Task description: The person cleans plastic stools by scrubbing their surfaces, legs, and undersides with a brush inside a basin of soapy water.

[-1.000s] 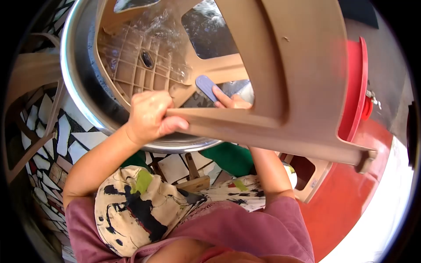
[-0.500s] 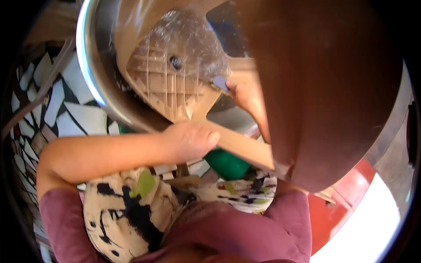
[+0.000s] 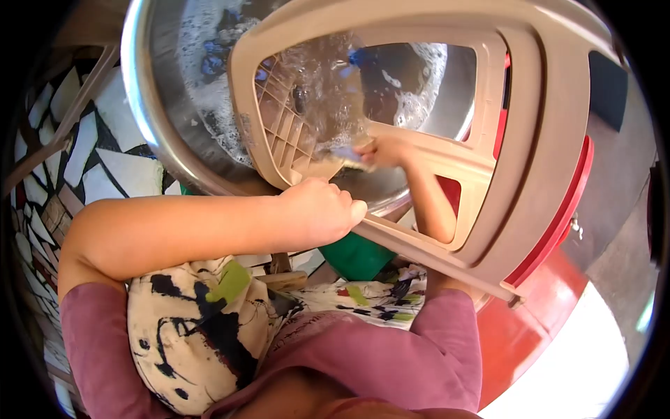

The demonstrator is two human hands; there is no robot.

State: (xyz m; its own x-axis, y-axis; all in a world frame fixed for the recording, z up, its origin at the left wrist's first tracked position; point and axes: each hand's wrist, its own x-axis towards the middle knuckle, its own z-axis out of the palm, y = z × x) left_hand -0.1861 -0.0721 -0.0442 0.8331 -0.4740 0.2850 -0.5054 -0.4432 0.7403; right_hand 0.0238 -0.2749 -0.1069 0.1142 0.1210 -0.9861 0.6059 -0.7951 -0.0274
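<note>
A beige plastic stool lies tipped over the large metal basin, its ribbed grid underside facing into view. My left hand is closed around the stool's near edge. My right hand reaches through an opening in the stool's frame and grips a small scrub brush with a bluish-purple back. Motion blurs the brush, which is at the lower end of the ribbed underside. Wet foam and water cover part of that underside. Soapy water is in the basin.
Beneath the stool's near edge sits a green object, partly hidden. Behind the stool's right side shows a red curved rim. Broken-tile flooring lies at the left, with a red floor at the lower right.
The stool has turned and tilted, so its side openings and more of the basin now show. My right hand and the brush have shifted slightly down; my left hand keeps its grip.
</note>
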